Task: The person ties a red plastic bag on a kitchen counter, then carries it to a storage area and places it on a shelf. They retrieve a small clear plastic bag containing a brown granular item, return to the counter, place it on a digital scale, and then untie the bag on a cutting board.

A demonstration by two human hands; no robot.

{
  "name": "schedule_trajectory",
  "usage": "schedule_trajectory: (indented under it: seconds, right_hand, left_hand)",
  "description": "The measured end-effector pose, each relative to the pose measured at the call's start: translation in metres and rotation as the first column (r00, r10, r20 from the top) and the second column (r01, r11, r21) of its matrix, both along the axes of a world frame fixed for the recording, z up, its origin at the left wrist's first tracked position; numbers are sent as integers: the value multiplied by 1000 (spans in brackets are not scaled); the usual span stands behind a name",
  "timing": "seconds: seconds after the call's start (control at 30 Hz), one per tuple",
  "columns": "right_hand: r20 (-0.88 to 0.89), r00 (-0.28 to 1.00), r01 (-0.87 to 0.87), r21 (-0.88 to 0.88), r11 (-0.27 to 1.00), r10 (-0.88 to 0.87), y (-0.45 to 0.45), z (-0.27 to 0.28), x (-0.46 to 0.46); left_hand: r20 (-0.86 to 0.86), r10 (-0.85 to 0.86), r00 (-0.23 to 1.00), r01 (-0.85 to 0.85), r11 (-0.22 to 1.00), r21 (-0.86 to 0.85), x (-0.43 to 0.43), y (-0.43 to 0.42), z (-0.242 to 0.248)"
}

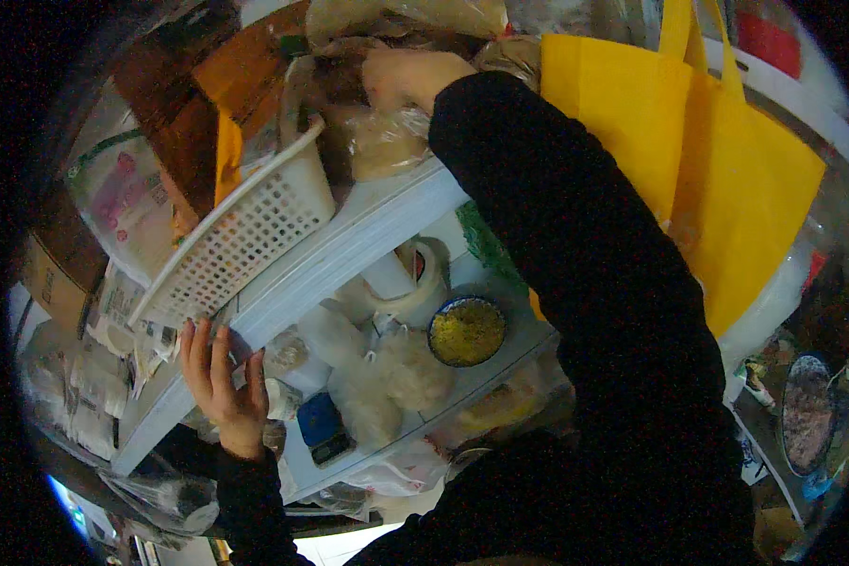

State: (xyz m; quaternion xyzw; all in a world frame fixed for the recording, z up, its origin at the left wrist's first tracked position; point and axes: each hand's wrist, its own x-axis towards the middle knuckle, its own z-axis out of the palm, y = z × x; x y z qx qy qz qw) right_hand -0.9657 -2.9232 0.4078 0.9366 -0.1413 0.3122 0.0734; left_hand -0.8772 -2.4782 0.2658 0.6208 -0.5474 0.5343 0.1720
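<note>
My left hand [228, 389] rests its spread fingers on the edge of a light grey shelf [339, 265], by the near end of a white perforated plastic basket [247, 244]. It holds nothing that I can see. My right hand [414, 74] reaches across the upper shelf among clear plastic bags [390, 145] with tan contents. Its fingertips are lost in shadow and plastic, so a grip cannot be made out. Both arms wear black sleeves.
Below sit rolls of clear tape [424, 293], a round tin [467, 331] with yellowish contents, knotted plastic bags [389, 382] and a dark blue box [323, 428]. A yellow tote bag [622, 134] hangs at right. Cardboard boxes [163, 134] crowd the left.
</note>
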Motion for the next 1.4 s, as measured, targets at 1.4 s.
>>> schedule_trajectory:
  seconds: [1.4]
  right_hand:
    - [519,784,221,278,935,-340,-128,73,-109]
  left_hand:
    - [-20,-103,995,101,991,-86,5,-12,1]
